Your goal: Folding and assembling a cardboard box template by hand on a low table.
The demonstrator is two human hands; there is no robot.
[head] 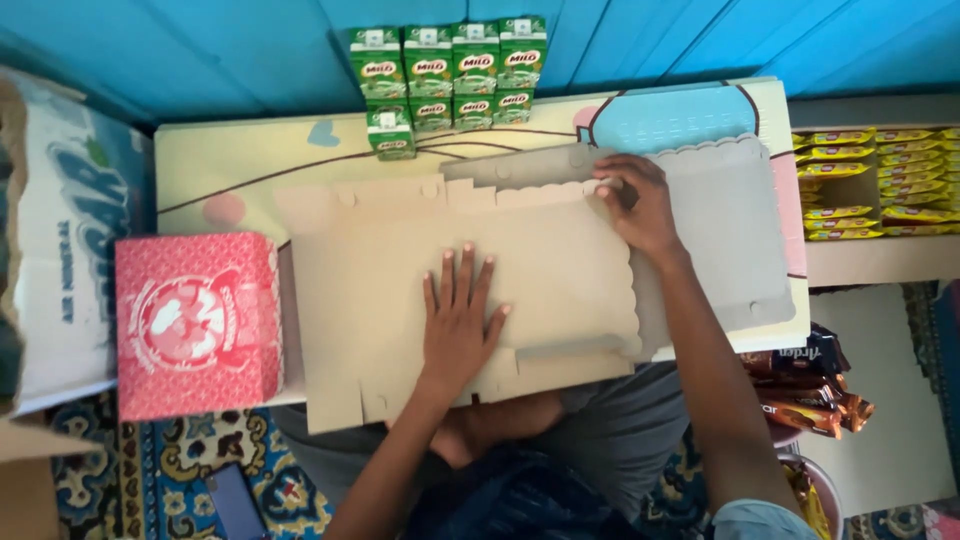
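left hand (458,322): open, flat on cardboard sheet (390,290)
right hand (637,205): pinching sheet's scalloped top edge
room: red box (195,325) left, drink cartons (450,70) behind

Lying plain beige-brown: flat cardboard sheet (440,250). Left of it, showing red with white print: box (196,325). Behind it, standing green: drink cartons (450,75). Below it, showing blue, possibly floral: rug (150,470).

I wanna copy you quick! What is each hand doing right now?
Left hand: open, pressed flat on the flat cardboard sheet.
Right hand: fingers curled at the cardboard's top edge; whether it grips the edge cannot be told.
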